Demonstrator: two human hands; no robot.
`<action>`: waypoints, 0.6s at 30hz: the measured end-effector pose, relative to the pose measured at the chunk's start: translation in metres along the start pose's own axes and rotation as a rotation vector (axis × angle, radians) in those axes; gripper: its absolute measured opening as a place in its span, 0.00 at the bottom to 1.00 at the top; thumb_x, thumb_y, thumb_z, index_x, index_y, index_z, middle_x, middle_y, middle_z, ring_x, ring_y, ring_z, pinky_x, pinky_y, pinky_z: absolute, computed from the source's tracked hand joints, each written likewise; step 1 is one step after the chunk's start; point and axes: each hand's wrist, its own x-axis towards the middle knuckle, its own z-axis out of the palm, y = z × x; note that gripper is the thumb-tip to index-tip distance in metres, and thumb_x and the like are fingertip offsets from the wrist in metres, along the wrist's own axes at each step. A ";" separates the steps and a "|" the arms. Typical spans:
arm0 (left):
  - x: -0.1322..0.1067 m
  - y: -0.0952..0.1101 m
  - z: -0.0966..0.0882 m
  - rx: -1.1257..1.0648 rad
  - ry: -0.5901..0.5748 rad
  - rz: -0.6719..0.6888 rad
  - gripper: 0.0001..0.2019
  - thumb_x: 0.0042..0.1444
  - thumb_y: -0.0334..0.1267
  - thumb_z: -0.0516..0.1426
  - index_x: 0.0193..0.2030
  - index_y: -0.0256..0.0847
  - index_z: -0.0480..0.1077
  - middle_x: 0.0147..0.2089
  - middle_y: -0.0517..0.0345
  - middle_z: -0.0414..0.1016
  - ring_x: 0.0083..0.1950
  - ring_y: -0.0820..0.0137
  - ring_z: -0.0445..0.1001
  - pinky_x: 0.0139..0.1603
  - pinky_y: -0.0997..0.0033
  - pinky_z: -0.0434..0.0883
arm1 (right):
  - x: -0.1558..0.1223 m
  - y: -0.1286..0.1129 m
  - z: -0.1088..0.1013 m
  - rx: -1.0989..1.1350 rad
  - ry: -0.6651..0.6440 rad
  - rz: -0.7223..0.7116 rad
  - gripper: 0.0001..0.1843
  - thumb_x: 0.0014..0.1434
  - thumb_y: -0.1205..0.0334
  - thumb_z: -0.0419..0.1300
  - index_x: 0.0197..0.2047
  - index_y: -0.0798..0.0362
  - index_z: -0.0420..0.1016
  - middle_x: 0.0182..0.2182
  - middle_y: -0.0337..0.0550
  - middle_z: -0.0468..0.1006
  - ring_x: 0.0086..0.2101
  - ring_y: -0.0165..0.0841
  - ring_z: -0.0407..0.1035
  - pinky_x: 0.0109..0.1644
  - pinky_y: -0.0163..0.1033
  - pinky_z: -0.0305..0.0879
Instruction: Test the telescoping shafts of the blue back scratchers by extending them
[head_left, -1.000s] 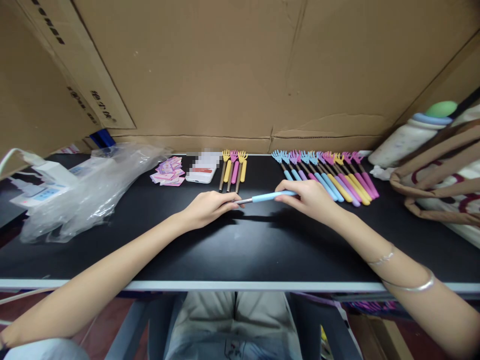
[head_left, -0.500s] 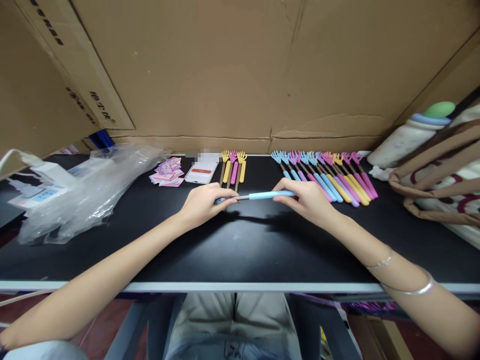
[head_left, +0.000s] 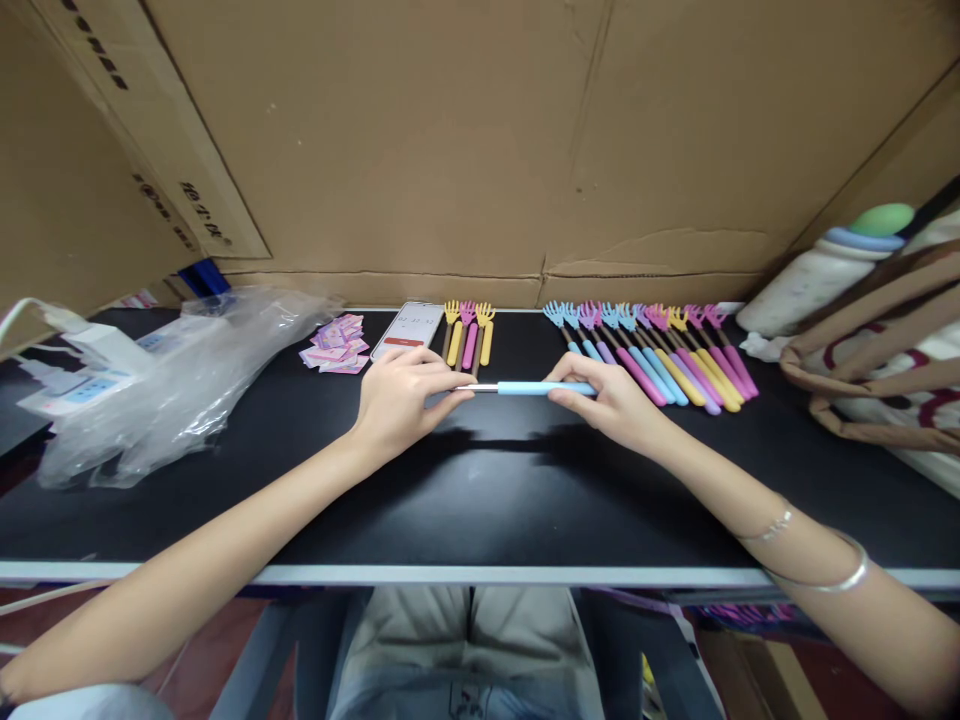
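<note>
Level above the black table (head_left: 480, 510), a back scratcher with a light blue handle (head_left: 525, 388) and thin metal rod is held between my hands. My left hand (head_left: 401, 400) is closed on the rod, and its fingers hide the scratcher's head. The handle's far end is pinched by the thumb and fingers of my right hand (head_left: 604, 400). Behind my left hand lie two yellow back scratchers and a pink back scratcher (head_left: 469, 345) side by side. Beyond my right hand is a slanting row of back scratchers (head_left: 660, 365) in blue, pink, purple and yellow.
A phone (head_left: 409, 325) lies behind my left hand, beside a pile of small pink cards (head_left: 335, 345). Clear plastic bags (head_left: 172, 380) partly cover a power strip (head_left: 75, 392) at left. A bottle (head_left: 817, 280) and a brown-handled bag (head_left: 885, 350) stand at right. Cardboard (head_left: 480, 140) walls the back.
My left hand has turned and lifted slightly around the rod, hiding the blue head that showed beneath its fingers before. The right hand stays nearly still on the handle.
</note>
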 end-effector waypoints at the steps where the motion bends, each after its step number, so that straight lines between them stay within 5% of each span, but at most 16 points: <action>1: 0.000 0.000 -0.001 0.019 0.012 0.023 0.11 0.59 0.46 0.55 0.38 0.48 0.77 0.32 0.61 0.79 0.38 0.71 0.73 0.39 0.70 0.63 | 0.000 -0.001 0.000 0.037 -0.020 0.022 0.12 0.59 0.52 0.56 0.32 0.54 0.66 0.21 0.33 0.65 0.20 0.24 0.56 0.25 0.32 0.51; 11: 0.003 0.000 -0.007 0.181 0.132 0.219 0.08 0.59 0.43 0.55 0.37 0.48 0.76 0.31 0.65 0.79 0.35 0.75 0.74 0.38 0.70 0.61 | -0.003 0.001 0.004 0.371 -0.269 0.292 0.15 0.60 0.48 0.53 0.35 0.52 0.60 0.10 0.26 0.58 0.12 0.21 0.50 0.20 0.30 0.45; 18: 0.003 0.001 -0.002 0.172 0.092 0.178 0.09 0.60 0.43 0.55 0.37 0.46 0.75 0.28 0.65 0.77 0.30 0.74 0.71 0.33 0.69 0.58 | 0.000 -0.005 0.002 0.315 -0.228 0.307 0.15 0.59 0.49 0.54 0.33 0.53 0.62 0.11 0.27 0.59 0.12 0.21 0.51 0.22 0.31 0.49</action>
